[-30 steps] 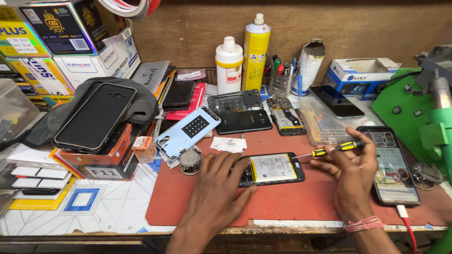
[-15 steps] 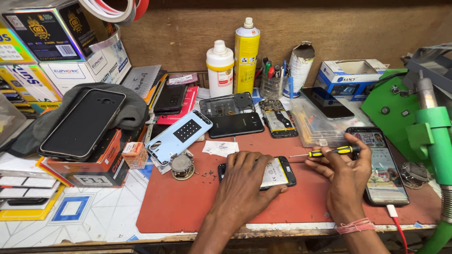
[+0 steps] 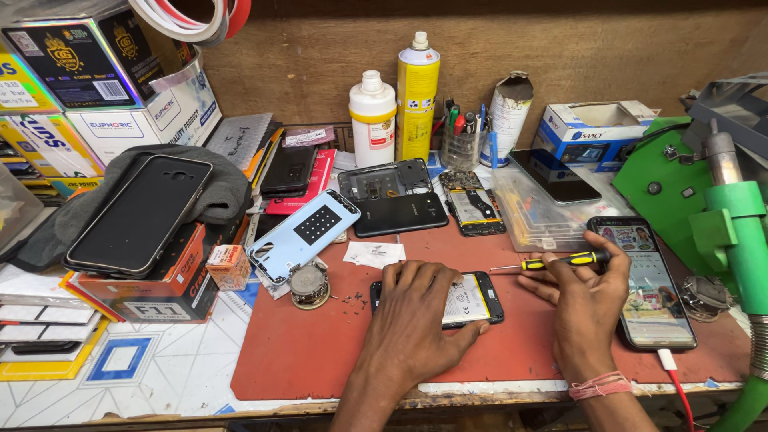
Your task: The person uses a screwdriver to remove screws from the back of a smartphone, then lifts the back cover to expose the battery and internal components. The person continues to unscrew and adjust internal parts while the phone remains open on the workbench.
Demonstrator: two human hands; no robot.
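Fixing the opened phone, flat on the red mat. Left hand pressed open on the phone. Right hand, right of the phone, gripping the small screwdriver. Next, probably: tip down gently onto a tiny screw.

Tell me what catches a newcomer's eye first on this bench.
The opened phone at the middle of the red mat, pinned under the left hand. Beside it, the right hand holds a yellow-and-black screwdriver. A tall yellow spray can stands against the back wall.

opened phone half under left hand
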